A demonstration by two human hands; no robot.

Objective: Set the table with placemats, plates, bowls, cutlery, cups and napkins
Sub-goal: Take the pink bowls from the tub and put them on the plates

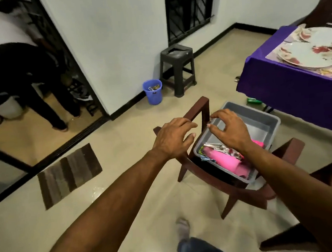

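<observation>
Both hands hover with fingers loose, holding nothing: the left hand over the chair arm, the right hand over the grey tub. Cutlery lies at the tub's six o'clock end.

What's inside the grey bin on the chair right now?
The grey bin holds a bundle of metal cutlery, pink items and a bit of blue cloth at its near end. The right hand covers part of the middle; the far end looks bare.

We see a grey tub holding pink cups and silver cutlery — beyond it, a purple tablecloth bearing white plates with red floral rims; left of it, a blue bin and brown-striped mat.
</observation>
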